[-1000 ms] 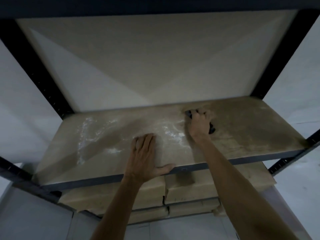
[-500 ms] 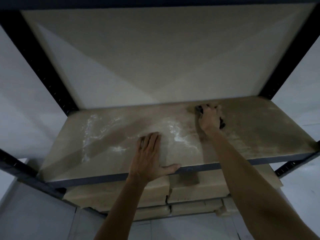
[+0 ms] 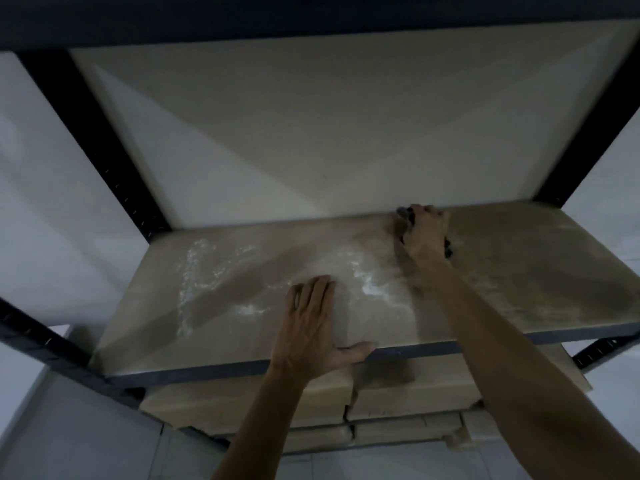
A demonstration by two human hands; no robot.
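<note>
Wiping the dusty beige wooden shelf board (image 3: pixel 519 271): right hand (image 3: pixel 424 233) grips a small dark cloth (image 3: pixel 403 213) at 1 o'clock; left hand (image 3: pixel 311 323) lies flat. Next: sweep toward 3 o'clock.

Head-worn view, close above shelf (image 3: pixel 519 271)

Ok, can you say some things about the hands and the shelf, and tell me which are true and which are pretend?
1. The left hand lies flat on the shelf board. True.
2. The right hand is empty. False: it holds a dark thing near the back of the board.
3. White streaks mark the board's left part. True.
4. Nothing lies under the shelf. False: pale flat packs are stacked below it.
</note>
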